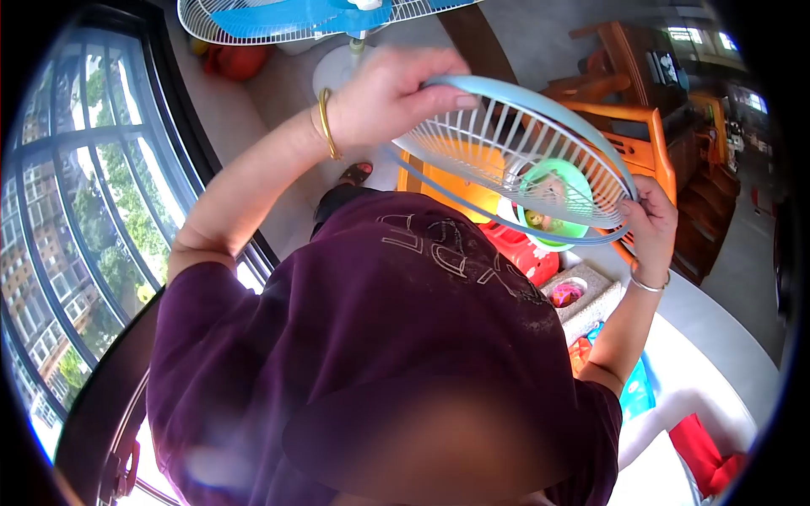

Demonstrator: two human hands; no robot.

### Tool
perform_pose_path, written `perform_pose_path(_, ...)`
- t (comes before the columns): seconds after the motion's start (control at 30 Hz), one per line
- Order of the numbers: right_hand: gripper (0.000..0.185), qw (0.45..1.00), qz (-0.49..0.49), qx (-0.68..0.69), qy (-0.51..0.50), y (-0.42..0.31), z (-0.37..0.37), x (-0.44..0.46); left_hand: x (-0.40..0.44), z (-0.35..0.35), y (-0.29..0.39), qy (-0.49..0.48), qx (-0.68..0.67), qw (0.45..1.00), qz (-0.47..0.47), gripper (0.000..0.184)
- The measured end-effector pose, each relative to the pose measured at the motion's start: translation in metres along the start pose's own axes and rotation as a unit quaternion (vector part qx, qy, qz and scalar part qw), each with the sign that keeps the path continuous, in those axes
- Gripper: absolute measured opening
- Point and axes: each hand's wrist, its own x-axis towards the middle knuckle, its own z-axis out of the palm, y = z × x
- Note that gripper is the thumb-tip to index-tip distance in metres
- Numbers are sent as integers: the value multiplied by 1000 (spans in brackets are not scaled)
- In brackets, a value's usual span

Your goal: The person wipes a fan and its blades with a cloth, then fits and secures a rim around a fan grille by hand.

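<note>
A round fan guard [540, 94] with white wires and a pale blue rim is tilted in front of my chest. My left hand [396, 94] is closed on its upper left edge, thumb lying along the rim. On the lower right edge, my right hand [654, 221] pinches the rim between thumb and fingers. Beyond my left hand stands a fan [359, 38] with blue blades and a white cage, cut off by the top of the view. Seen partly through the wires is a green basin [584, 196] with small things inside, which I cannot make out.
An orange wooden chair [662, 152] stands beyond the guard. Below it are a red plastic object [540, 263] and a pale block [595, 305] with a pink item in its hollow. A barred window [84, 202] is at left; red cloth [704, 455] lies at lower right.
</note>
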Motion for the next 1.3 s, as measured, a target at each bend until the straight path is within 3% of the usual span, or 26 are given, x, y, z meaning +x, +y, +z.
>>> perform_pose_path(0.1,35,996,62,50,-47,-7,-11,-1,21,-5,21,-23,-12,999,-22,17)
perform_pose_path(0.23,43,995,-31,57,-79,-18,-1,5,43,-12,47,-58,92,994,17,19)
perform_pose_path(0.27,45,994,-12,75,-79,-25,7,6,49,-17,59,-108,77,990,-46,21)
perform_pose_path(0.33,48,993,2,94,-75,-27,14,7,49,-7,55,-80,127,987,-60,25)
perform_pose_path(0.4,52,987,85,65,-121,-22,17,10,50,-5,55,-95,112,987,-63,23)
perform_pose_path(0.53,48,979,29,18,-199,-15,31,12,47,-1,56,-114,78,988,-71,31)
perform_pose_path(0.63,39,961,98,76,-248,-3,36,12,49,-7,57,-143,56,984,-96,41)
perform_pose_path(0.7,31,976,113,117,-147,-2,46,11,50,-12,58,-142,40,979,-138,39)
perform_pose_path(0.73,31,975,113,118,-153,0,52,11,50,-14,54,-145,24,978,-151,38)
perform_pose_path(0.8,21,988,57,141,-19,0,63,11,48,-20,47,-138,-14,977,-159,41)
perform_pose_path(0.9,16,994,-30,101,-16,0,62,7,46,-25,45,-140,-54,975,-166,43)
perform_pose_path(1.03,10,993,4,109,38,2,60,7,44,-31,38,-185,-41,975,-120,40)
perform_pose_path(1.1,8,994,2,106,41,5,50,3,36,-41,37,-133,88,987,-4,47)
perform_pose_path(1.17,7,993,1,105,45,11,38,-4,23,-57,19,-143,50,988,-26,58)
perform_pose_path(1.23,9,981,-19,168,91,21,23,-8,2,-69,-3,-8,185,978,96,65)
perform_pose_path(1.3,14,979,-36,181,88,27,9,-15,-27,-74,-18,34,60,998,1,68)
